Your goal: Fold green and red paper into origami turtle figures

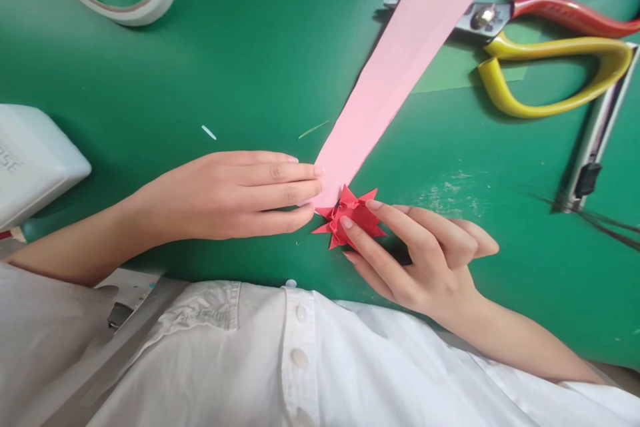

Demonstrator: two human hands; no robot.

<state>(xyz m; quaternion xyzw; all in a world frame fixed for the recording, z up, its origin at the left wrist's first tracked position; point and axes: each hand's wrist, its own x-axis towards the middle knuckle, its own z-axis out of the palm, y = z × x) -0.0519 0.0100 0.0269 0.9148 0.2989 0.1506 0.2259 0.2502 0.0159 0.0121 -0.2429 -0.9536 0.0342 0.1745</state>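
Observation:
A red folded paper flower (356, 217) with pointed petals lies at the lower end of a long pink paper strip (395, 73). My right hand (425, 253) has its fingertips on the flower, gripping it from the right side. Stretched out almost flat, the fingers of my left hand (240, 193) touch the strip's lower end, just left of the flower. The strip runs diagonally up to the top edge of the view, over part of the scissors (485, 17).
The scissors have red and yellow handles. Beside them is a utility knife (593, 153), and green paper (445, 77) lies beneath. A roll of tape (150, 10) sits at the upper left, a white container (40, 160) at the left edge. Small scraps dot the green table (240, 73).

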